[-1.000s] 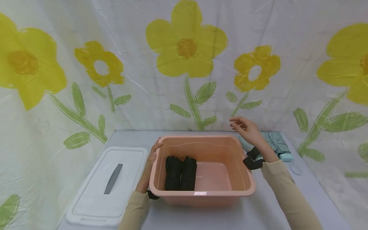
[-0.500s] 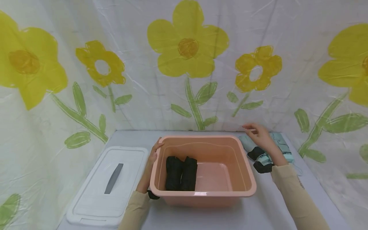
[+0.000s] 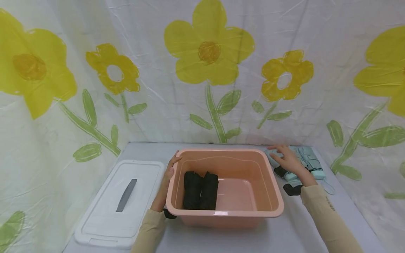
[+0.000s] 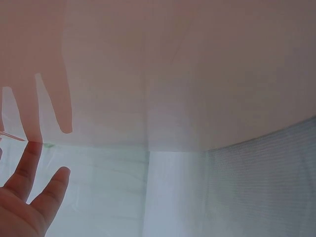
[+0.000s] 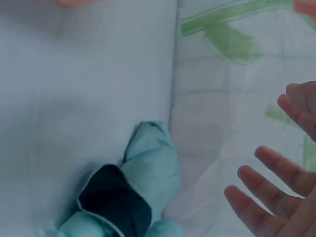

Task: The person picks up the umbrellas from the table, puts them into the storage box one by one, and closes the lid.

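Head view: right hand (image 3: 289, 161), grip spread, over crumpled mint umbrella (image 3: 308, 160), possibly touching.

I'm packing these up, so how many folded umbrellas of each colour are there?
Black umbrellas in the tub: 2
Mint umbrellas on the table, by the right hand: 2
Total: 4

My left hand (image 3: 168, 173) extends forward from a beige sleeve, forearm angled inward, fingers straight and relaxed, thumb apart from them. In the left wrist view its fingers (image 4: 30, 173) are spread with gaps between them. My right hand (image 3: 288, 160) reaches forward and to the right, palm down, wrist low, fingers extended and slightly fanned. In the right wrist view the fingertips (image 5: 269, 162) are apart and uncurled. Neither grip is closed; both forearms are sleeved to the wrist.
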`<action>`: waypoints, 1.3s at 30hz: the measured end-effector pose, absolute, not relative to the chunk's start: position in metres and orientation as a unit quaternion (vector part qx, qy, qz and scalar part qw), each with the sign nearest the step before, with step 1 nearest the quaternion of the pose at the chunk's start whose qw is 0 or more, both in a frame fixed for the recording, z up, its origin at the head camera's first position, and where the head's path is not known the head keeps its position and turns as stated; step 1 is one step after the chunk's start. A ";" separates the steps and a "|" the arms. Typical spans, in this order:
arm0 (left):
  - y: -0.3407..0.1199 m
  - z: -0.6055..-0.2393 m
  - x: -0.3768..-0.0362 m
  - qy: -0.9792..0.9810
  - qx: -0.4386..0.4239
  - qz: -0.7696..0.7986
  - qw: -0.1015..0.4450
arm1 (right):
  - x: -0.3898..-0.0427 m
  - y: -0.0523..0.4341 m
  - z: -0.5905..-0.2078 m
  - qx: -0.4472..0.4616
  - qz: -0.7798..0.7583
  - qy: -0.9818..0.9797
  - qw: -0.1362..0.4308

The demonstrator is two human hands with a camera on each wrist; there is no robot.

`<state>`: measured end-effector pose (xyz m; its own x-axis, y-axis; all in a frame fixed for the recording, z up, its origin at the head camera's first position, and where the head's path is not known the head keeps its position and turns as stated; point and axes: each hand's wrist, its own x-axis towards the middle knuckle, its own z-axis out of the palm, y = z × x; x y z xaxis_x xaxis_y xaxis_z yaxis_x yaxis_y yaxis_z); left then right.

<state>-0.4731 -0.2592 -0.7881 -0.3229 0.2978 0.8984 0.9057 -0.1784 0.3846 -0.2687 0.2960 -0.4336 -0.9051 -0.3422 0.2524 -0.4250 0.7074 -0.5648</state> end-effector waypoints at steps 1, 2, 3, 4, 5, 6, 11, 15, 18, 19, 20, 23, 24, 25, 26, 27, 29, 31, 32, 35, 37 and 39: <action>-0.259 -0.789 -0.473 -0.583 -0.515 -0.569 0.266 | -0.269 0.297 -0.436 0.208 0.316 -0.923 0.063; -0.259 -0.789 -0.473 -0.584 -0.513 -0.570 0.266 | -0.269 0.298 -0.438 0.208 0.311 -0.925 0.063; -0.259 -0.790 -0.473 -0.585 -0.510 -0.572 0.263 | -0.270 0.299 -0.441 0.211 0.304 -0.927 0.065; -0.259 -0.791 -0.473 -0.587 -0.508 -0.573 0.262 | -0.271 0.300 -0.443 0.212 0.298 -0.928 0.067; -0.259 -0.791 -0.473 -0.587 -0.506 -0.576 0.260 | -0.271 0.301 -0.445 0.214 0.294 -0.929 0.065; -0.259 -0.792 -0.473 -0.588 -0.503 -0.578 0.258 | -0.271 0.301 -0.447 0.215 0.292 -0.930 0.063; -0.259 -0.796 -0.474 -0.591 -0.493 -0.587 0.252 | -0.270 0.305 -0.457 0.204 0.286 -0.935 0.047; -0.258 -0.797 -0.473 -0.589 -0.494 -0.589 0.248 | -0.270 0.308 -0.466 0.199 0.269 -0.941 0.044; -0.257 -0.795 -0.470 -0.585 -0.493 -0.597 0.242 | -0.271 0.311 -0.473 0.190 0.245 -0.950 0.036; -0.257 -0.795 -0.470 -0.585 -0.492 -0.598 0.242 | -0.271 0.311 -0.475 0.185 0.238 -0.953 0.030; -0.257 -0.794 -0.469 -0.585 -0.491 -0.598 0.242 | -0.272 0.312 -0.478 0.181 0.232 -0.956 0.024; -0.256 -0.790 -0.467 -0.588 -0.489 -0.597 0.244 | -0.273 0.314 -0.484 0.170 0.226 -0.959 0.009; -0.256 -0.789 -0.466 -0.589 -0.489 -0.595 0.246 | -0.274 0.315 -0.486 0.170 0.228 -0.959 0.008; -0.255 -0.787 -0.465 -0.590 -0.488 -0.594 0.247 | -0.274 0.315 -0.488 0.169 0.231 -0.958 0.007; -0.255 -0.785 -0.463 -0.591 -0.487 -0.594 0.247 | -0.274 0.315 -0.489 0.170 0.234 -0.957 0.007; -0.255 -0.782 -0.462 -0.593 -0.485 -0.593 0.248 | -0.275 0.315 -0.491 0.170 0.234 -0.957 0.009; -0.253 -0.777 -0.457 -0.595 -0.479 -0.598 0.244 | -0.275 0.316 -0.493 0.167 0.229 -0.959 0.009; -0.253 -0.774 -0.454 -0.595 -0.475 -0.602 0.240 | -0.275 0.316 -0.494 0.162 0.223 -0.961 0.007; -0.253 -0.775 -0.454 -0.595 -0.476 -0.602 0.240 | -0.276 0.316 -0.495 0.158 0.218 -0.963 0.006; -0.254 -0.780 -0.458 -0.595 -0.476 -0.602 0.239 | -0.277 0.317 -0.497 0.148 0.210 -0.967 0.000; -0.256 -0.785 -0.462 -0.594 -0.478 -0.602 0.239 | -0.278 0.316 -0.499 0.139 0.207 -0.968 -0.003; -0.257 -0.785 -0.461 -0.593 -0.475 -0.606 0.235 | -0.279 0.316 -0.502 0.131 0.204 -0.970 -0.007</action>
